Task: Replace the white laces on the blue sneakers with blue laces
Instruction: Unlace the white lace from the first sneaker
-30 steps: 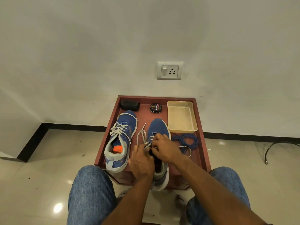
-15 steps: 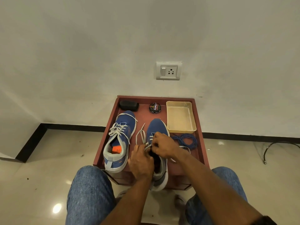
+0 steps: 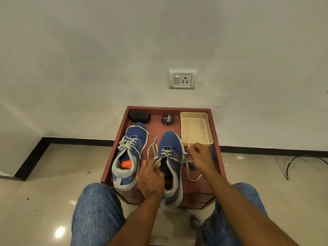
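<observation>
Two blue sneakers stand on a small reddish table (image 3: 156, 128). The left sneaker (image 3: 130, 153) still has its white lace tied. At the right sneaker (image 3: 171, 157) the white lace (image 3: 188, 167) hangs loose on both sides. My left hand (image 3: 150, 176) grips the left lace end by the shoe's tongue. My right hand (image 3: 201, 157) pinches the right lace end, pulled out to the right of the shoe. The blue laces (image 3: 213, 154) lie mostly hidden behind my right hand.
A black brush (image 3: 139, 117), a round polish tin (image 3: 168, 119) and a cream tray (image 3: 196, 128) sit along the table's back. A wall with a socket (image 3: 182, 79) rises right behind. My knees in jeans flank the table's front. A cable (image 3: 305, 162) lies on the floor at right.
My right hand has moved from the shoe's tongue out to the right, drawing the white lace end with it. The left hand stays by the tongue.
</observation>
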